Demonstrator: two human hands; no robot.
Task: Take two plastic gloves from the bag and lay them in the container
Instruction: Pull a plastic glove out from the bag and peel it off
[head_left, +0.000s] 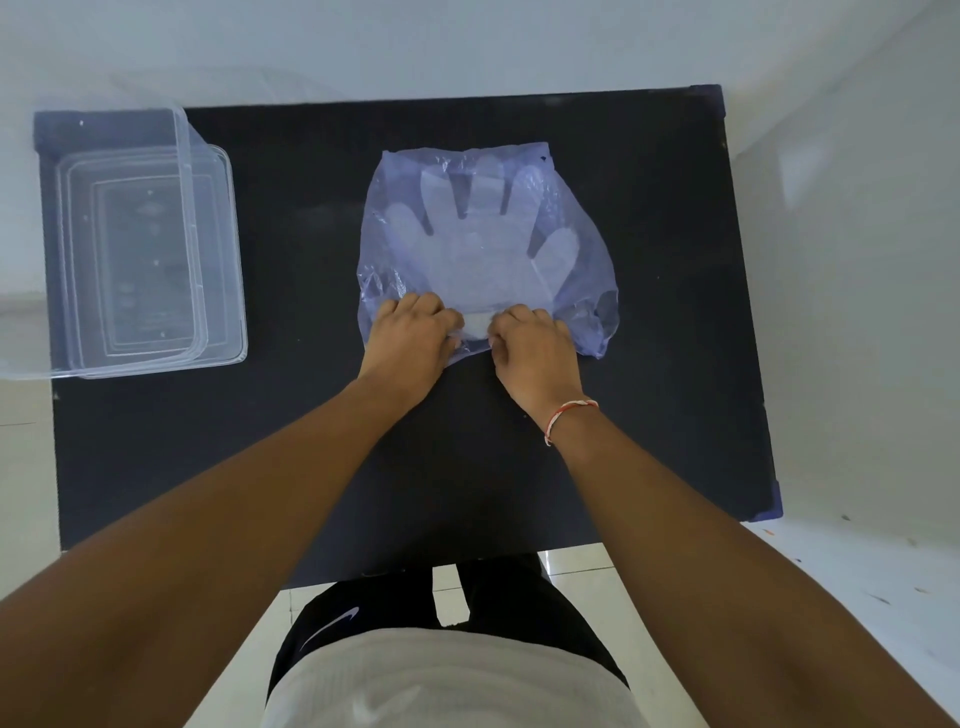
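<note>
A thin bluish plastic bag (582, 234) lies flat in the middle of the dark table (649, 364). Inside it a stack of clear plastic gloves (478, 244) shows through, fingers pointing away from me. My left hand (410, 338) and my right hand (535, 348) sit side by side at the bag's near edge, fingers curled and pinching the plastic at its mouth. A pale bit of glove cuff shows between the two hands. The clear container (228, 260) stands at the table's left end, apart from both hands.
The container's clear lid (182, 135) stands hinged up along its far side. The table's right edge and near edge drop to a pale tiled floor (831, 597). A white wall runs behind the table.
</note>
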